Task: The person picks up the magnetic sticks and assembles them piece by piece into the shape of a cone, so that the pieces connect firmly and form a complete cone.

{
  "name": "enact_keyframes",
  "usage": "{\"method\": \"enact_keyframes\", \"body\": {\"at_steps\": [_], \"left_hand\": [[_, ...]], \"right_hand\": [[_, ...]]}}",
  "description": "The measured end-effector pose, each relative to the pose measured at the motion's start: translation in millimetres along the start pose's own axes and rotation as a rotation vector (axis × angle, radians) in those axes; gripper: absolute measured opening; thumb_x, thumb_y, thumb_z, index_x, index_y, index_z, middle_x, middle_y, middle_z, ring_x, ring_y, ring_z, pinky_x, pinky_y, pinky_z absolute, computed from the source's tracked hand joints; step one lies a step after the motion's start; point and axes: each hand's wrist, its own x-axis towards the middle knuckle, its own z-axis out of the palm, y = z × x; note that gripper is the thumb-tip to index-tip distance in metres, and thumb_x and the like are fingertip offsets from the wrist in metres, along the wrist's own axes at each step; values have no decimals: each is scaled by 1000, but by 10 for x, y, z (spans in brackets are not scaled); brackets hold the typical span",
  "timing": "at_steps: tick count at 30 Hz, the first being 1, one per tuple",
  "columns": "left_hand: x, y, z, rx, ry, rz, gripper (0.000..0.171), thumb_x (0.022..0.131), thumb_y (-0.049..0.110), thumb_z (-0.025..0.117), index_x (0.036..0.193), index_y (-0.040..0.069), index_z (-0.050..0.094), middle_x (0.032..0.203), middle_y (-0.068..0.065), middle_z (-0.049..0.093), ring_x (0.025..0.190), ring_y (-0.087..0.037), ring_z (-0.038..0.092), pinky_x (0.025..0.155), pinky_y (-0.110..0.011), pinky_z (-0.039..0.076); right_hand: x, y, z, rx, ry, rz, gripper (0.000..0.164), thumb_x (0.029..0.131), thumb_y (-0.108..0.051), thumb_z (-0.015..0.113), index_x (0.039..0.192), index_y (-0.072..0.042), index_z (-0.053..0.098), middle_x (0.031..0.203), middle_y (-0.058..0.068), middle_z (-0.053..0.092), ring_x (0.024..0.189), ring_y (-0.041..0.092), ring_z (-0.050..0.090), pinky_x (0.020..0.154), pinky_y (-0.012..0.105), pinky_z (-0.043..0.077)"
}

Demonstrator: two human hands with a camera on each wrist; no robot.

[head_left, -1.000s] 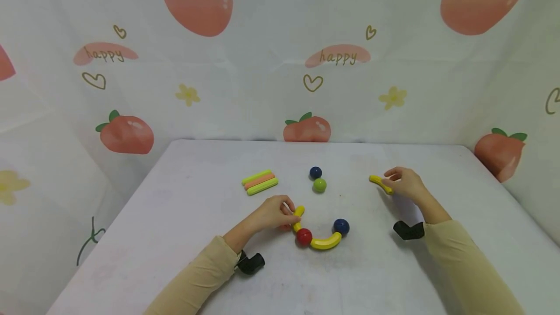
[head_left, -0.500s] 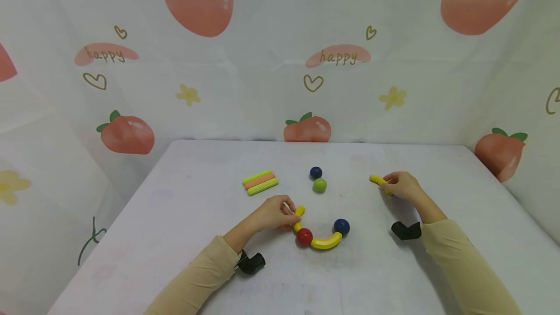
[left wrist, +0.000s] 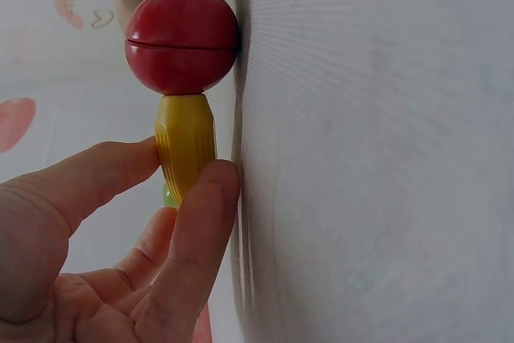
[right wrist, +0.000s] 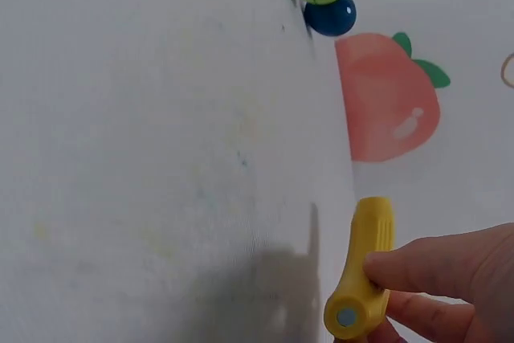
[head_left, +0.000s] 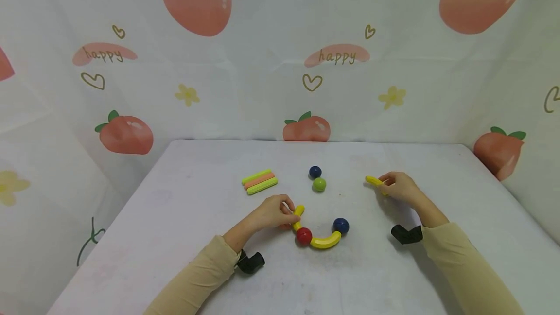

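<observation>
My left hand (head_left: 273, 212) pinches a curved yellow rod (left wrist: 186, 138) between thumb and fingers. That rod's end meets a red ball (head_left: 304, 236). From the ball a second curved yellow rod (head_left: 325, 242) runs to a blue ball (head_left: 341, 226), so the pieces make a U-shaped chain on the table. At the right, my right hand (head_left: 401, 187) pinches a separate curved yellow rod (right wrist: 369, 251) by thumb and fingers. A pale round disc (right wrist: 346, 316) shows in this rod's near end, and its shadow lies apart from it on the tabletop.
Behind the chain, a dark blue ball (head_left: 315, 172) and a green ball (head_left: 319, 184) sit close together. Several straight rods (head_left: 260, 182), yellow-green and orange, lie side by side at the back left. A printed curtain (head_left: 245, 62) hangs behind the white table (head_left: 175, 256).
My right hand has closed on the yellow rod at the right and shifted it slightly to the left. The left hand and the chain stay in place.
</observation>
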Motion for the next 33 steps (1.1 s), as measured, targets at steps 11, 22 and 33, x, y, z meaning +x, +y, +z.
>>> {"method": "enact_keyframes", "body": {"at_steps": [11, 22, 33], "left_hand": [[17, -15, -10, 10, -9, 1, 25, 81, 21, 72, 95, 7, 56, 79, -4, 65, 59, -9, 55, 56, -19, 43], [14, -13, -8, 24, 6, 12, 25, 81, 20, 72, 94, 6, 57, 78, -4, 65, 58, -8, 53, 55, -18, 42], [17, -18, 4, 0, 12, 16, 23, 81, 17, 72, 93, 5, 56, 77, -4, 66, 58, -7, 55, 54, -19, 45]], "right_hand": [[-119, -173, 112, 42, -35, -43, 37, 88, -15, 58, 116, 7, 51, 115, 32, 55, 100, 37, 55, 81, 40, 50], [-155, -195, 207, 57, -43, -66, 33, 88, -14, 58, 113, 6, 51, 111, 29, 57, 97, 33, 58, 77, 35, 52], [-250, -258, 272, 159, -80, -146, 37, 86, -13, 63, 114, 6, 49, 103, 23, 58, 87, 22, 59, 69, 28, 48]]}}
